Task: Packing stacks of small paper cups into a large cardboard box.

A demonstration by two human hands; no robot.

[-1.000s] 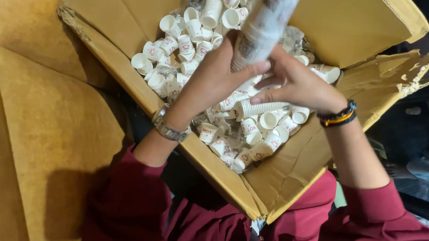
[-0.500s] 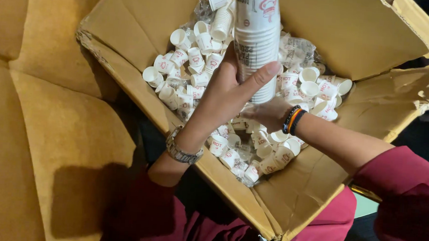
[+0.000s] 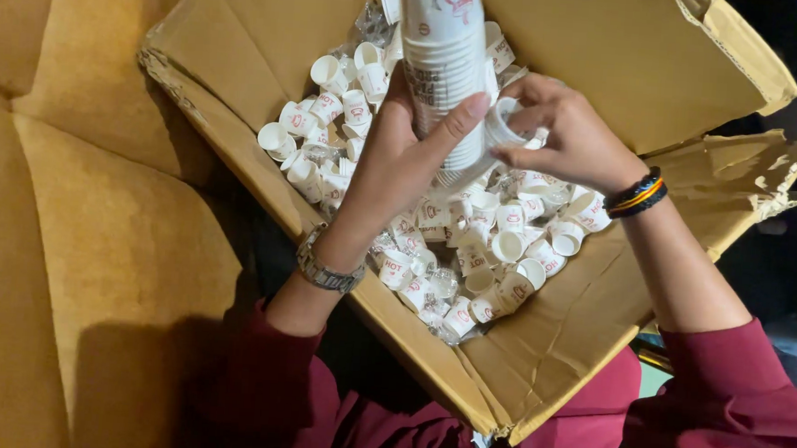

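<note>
An open cardboard box (image 3: pixel 557 344) lies across my lap, full of loose small white paper cups (image 3: pixel 499 244) with red print. My left hand (image 3: pixel 403 155), a metal watch on its wrist, grips a tall stack of nested white cups (image 3: pixel 445 61) and holds it upright over the box. My right hand (image 3: pixel 565 133), with coloured bands at the wrist, pinches a single small cup (image 3: pixel 501 129) right beside the bottom of the stack.
A mustard-yellow cushioned seat (image 3: pixel 66 231) fills the left side. The box flaps (image 3: pixel 751 181) stand open at the right, one with a torn edge. Bits of clear plastic wrap (image 3: pixel 369 19) lie among the cups. Dark floor shows at the far right.
My right hand has come up from among the loose cups with one cup pinched and now sits beside the stack's base. The left hand keeps holding the stack upright.
</note>
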